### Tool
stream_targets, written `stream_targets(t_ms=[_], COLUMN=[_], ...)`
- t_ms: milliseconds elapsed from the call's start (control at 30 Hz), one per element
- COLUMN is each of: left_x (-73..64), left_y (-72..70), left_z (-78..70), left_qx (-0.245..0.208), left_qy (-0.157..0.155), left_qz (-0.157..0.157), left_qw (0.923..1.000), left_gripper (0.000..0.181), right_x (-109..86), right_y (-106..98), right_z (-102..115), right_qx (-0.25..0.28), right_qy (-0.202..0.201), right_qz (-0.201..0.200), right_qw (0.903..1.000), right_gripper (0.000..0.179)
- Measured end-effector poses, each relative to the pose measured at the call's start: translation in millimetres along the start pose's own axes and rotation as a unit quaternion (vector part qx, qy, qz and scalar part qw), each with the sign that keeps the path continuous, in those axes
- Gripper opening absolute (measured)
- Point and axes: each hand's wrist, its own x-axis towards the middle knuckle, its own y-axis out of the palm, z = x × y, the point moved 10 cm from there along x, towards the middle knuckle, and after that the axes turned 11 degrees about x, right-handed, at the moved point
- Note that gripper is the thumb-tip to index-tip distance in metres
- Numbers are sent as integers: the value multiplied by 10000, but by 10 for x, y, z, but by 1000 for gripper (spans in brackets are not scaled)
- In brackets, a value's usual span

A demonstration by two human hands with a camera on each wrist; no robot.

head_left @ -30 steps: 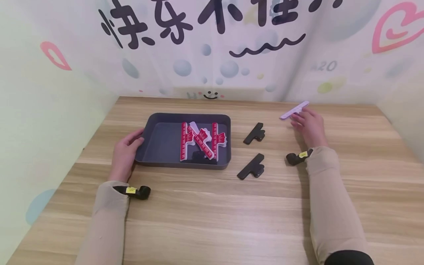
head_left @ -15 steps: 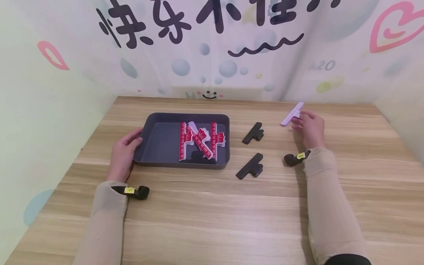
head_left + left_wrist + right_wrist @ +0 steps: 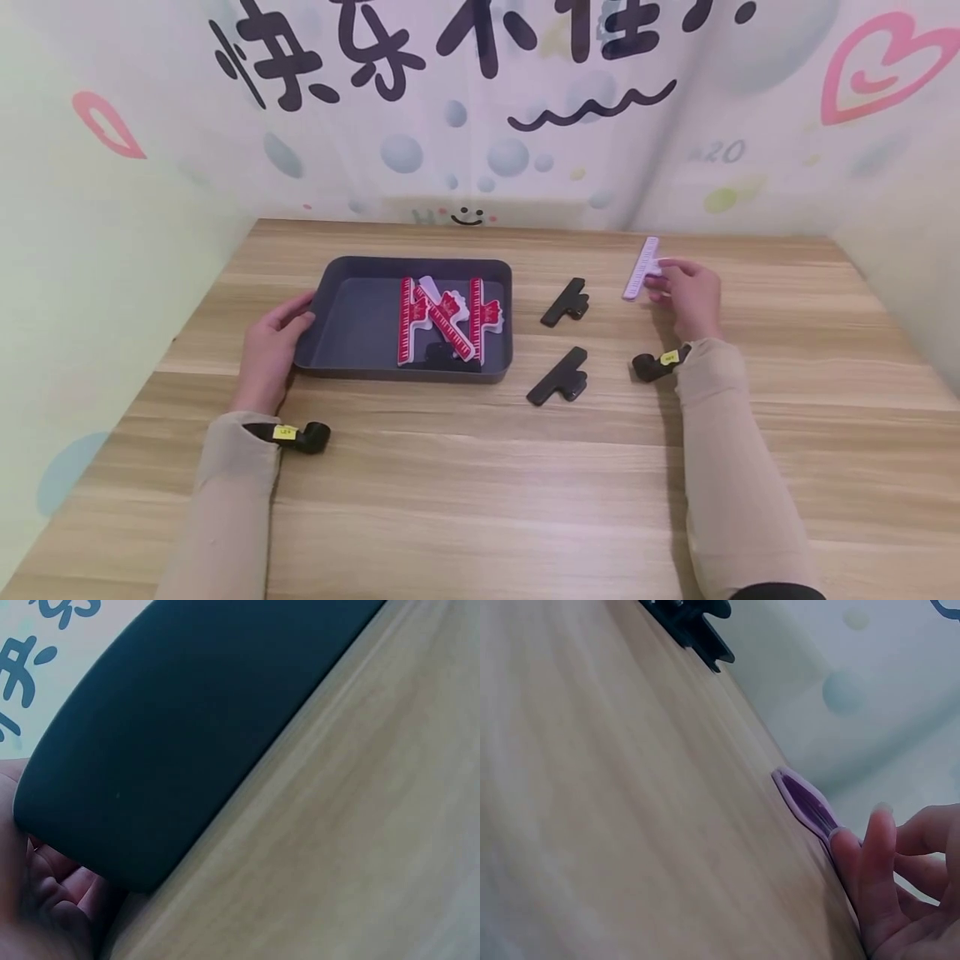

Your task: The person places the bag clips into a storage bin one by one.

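Note:
In the head view my right hand (image 3: 692,298) pinches a light purple clip (image 3: 642,268) with a keyboard pattern, near the table's back. The right wrist view shows the thumb and fingers on the handle end of this purple clip (image 3: 804,796), close to the tabletop. My left hand (image 3: 272,350) grips the left end of a dark grey tray (image 3: 348,374), thumb by the rim. Its fingers are curled at the tray's outer corner in the left wrist view. Inside the tray's right half lie red clips (image 3: 406,333) with keyboard patterns, a partly covered pale clip and a black clip (image 3: 450,357).
Two black clips lie on the wooden table (image 3: 480,483) between the tray and my right hand: a farther black clip (image 3: 564,303) and a nearer black clip (image 3: 558,379). A printed white curtain (image 3: 360,183) hangs along the table's back edge.
My right hand has turned the purple clip closer to upright in the view and brought it slightly left and nearer. The left hand stays at the tray; the head view has shifted a little.

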Motion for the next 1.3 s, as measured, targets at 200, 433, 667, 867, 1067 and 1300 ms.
stream_targets(t_ms=[200,433,667,867,1067,1300], left_x=[-10,4,7,10,18,12], left_y=[-10,-5,-36,-28,15,6], left_z=[17,-1,10,13,14,-7], left_qx=[11,9,5,-112,-234,-24], left_qy=[-63,-31,-53,-76,-114,-51], left_qz=[10,102,87,39,76,84], left_qw=[10000,9999,9999,9999,9996,9999], left_gripper=[39,39,40,39,39,39], right_x=[-36,-38,-35,-25,-53,-121], right_y=[47,39,104,136,178,252], right_z=[-11,-36,-56,-32,13,17], right_qx=[-763,-1092,-1215,-1787,-2028,-1827], right_qy=[-49,-110,-125,-180,-238,-88], right_qz=[155,3,112,270,595,852], right_qw=[9970,9940,9924,9834,9771,9794], right_gripper=[35,36,42,42,41,44])
